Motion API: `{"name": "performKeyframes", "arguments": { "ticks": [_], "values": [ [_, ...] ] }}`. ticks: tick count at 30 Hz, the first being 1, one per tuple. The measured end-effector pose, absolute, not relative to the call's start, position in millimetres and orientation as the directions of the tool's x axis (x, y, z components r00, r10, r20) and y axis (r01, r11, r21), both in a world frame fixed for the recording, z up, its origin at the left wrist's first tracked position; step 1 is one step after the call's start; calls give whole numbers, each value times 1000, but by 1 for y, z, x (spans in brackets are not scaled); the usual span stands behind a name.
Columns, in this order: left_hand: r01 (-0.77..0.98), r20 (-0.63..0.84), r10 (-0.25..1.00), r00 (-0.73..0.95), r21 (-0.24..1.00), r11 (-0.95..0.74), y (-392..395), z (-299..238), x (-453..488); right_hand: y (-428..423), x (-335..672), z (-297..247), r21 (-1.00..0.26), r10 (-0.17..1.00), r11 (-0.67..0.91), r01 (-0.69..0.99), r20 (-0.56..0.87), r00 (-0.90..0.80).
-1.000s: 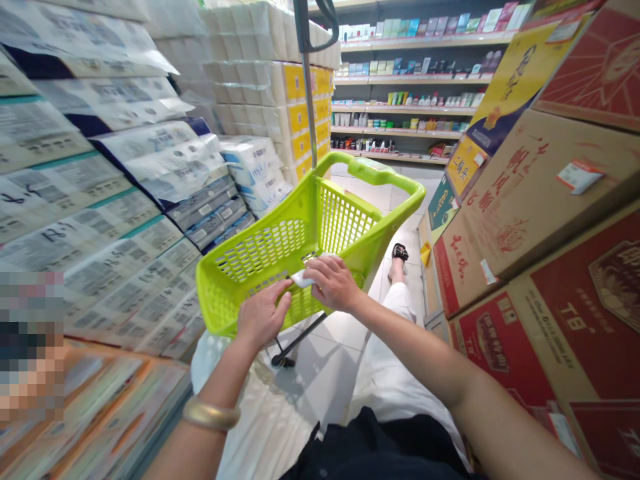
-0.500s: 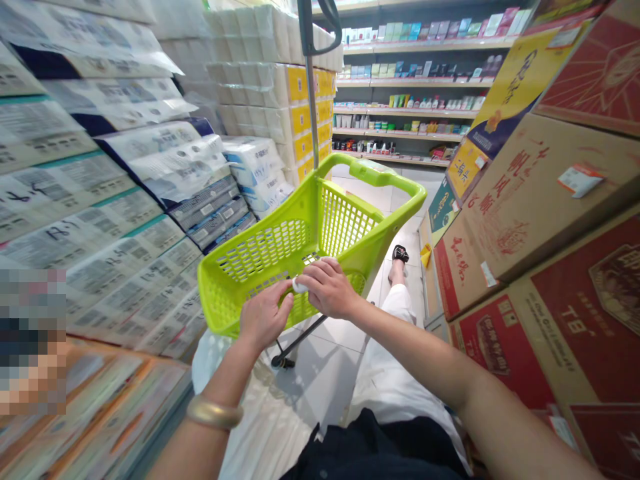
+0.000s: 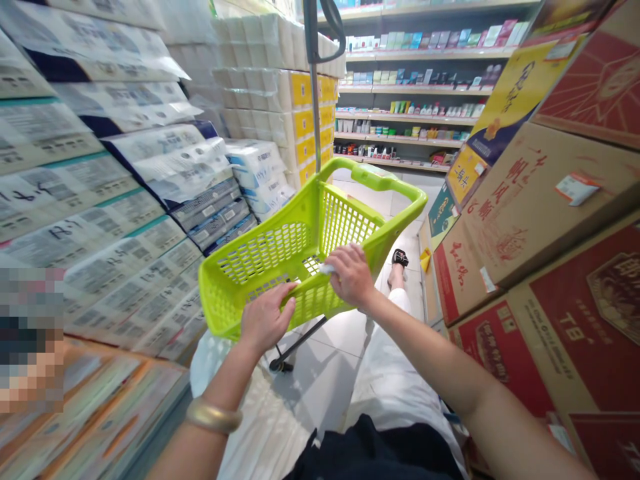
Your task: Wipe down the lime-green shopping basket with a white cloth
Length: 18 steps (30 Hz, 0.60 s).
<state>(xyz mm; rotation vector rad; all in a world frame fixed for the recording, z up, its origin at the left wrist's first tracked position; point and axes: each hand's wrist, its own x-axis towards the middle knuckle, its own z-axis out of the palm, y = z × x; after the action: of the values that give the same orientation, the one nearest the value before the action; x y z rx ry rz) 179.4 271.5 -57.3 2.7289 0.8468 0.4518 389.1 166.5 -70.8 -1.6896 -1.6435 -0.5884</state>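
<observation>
Right hand [image 3: 351,275]: fingers curled and clamped on a crumpled white tissue or wipe [image 3: 327,269], exact material unclear. One end pokes out past the thumb side, toward the left hand; a bit more white shows over the knuckles. Tissue sits at the near rim of the lime-green rolling shopping basket [image 3: 213,303]; can't tell how hard it's pressed.

Left hand [image 3: 266,319]: on the same rim, nearer the basket's front corner. Fingers laid together along the top edge, thumb spread away from them on the near side. Can't tell if it grips or just rests. Hands are near each other, not touching. Gold bangle [image 3: 214,415] on the left wrist.

Basket: perforated walls, set diagonally in the aisle, moulded green handle [image 3: 375,177] at the far end. Metal pole [image 3: 316,120] rises behind the far left side, dark grey loop grip [image 3: 311,33] on top. Black caster [image 3: 281,366] below, on the white floor tiles [image 3: 340,340].

Left side: stacked tissue packs [image 3: 115,230] with handwritten prices; past them, wrapped toilet rolls [image 3: 255,87] with yellow panels. Back: cosmetics shelves [image 3: 400,121], small boxes, bottles and tubes. Right: printed cartons [image 3: 525,193], brown and red, price tags stuck on. Person's white trousers [image 3: 385,353] and black sandal [image 3: 400,258] sit between basket and cartons.
</observation>
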Motion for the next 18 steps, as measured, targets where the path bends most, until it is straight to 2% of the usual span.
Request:
{"name": "performKeyframes", "arguments": {
  "ticks": [3,7,10,13,15,17,18],
  "values": [
    [491,215,567,795,318,-811,274,-58,177,174,372,-79,-69,695,159,985,717,-62],
    [522,186,582,791,291,-802,276,-58,175,162,406,-70,9,650,83,996,757,-61],
    [547,163,601,782,283,-788,273,-58,175,143,451,-54,-7,592,-58,998,805,40],
    [541,167,600,783,292,-788,271,-57,177,134,475,-43,-117,479,-212,970,853,207],
    [537,176,597,783,294,-791,270,-58,178,136,470,-43,-196,391,-260,945,874,289],
    [540,178,600,780,292,-789,271,-58,178,143,451,-49,-185,413,-216,959,872,262],
    [542,178,602,779,293,-788,271,-58,178,147,439,-53,-140,475,-160,977,857,200]
  ]
}}
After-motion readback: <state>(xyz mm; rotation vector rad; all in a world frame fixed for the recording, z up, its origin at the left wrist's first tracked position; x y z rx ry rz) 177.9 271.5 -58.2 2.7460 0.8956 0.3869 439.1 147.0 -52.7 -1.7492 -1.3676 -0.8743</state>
